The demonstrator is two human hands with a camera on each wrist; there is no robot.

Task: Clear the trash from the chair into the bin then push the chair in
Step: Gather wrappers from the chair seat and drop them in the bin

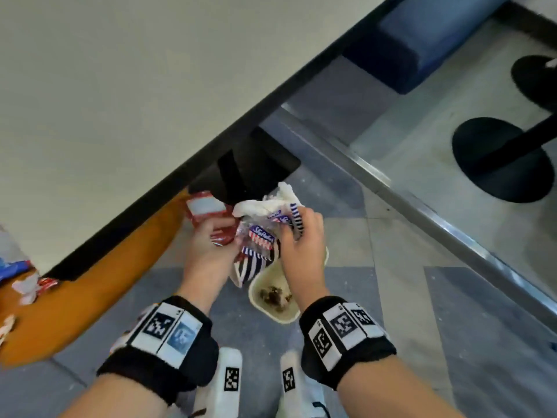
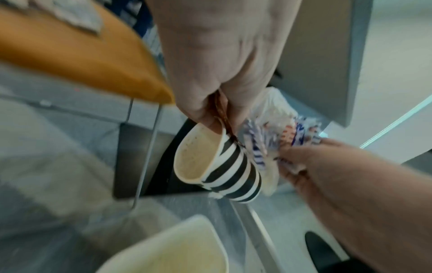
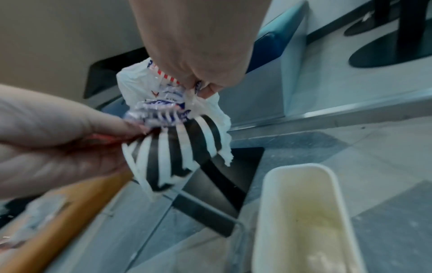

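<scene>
Even indoor light, motion blur, wide-angle edge warping

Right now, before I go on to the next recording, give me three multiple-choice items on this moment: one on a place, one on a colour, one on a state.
1. Where is the cream bin?
A. on the floor below the hands
B. on the chair seat
C. on the table

2. What colour is the chair seat?
A. blue
B. orange
C. green

3. How does the left hand stand?
A. flat and open
B. gripping the striped cup
C. out of view

Key: 1 A, the head view shows it on grey tiles under the hands; 2 B, orange in all views; 3 B, the fingers pinch the cup's rim.
</scene>
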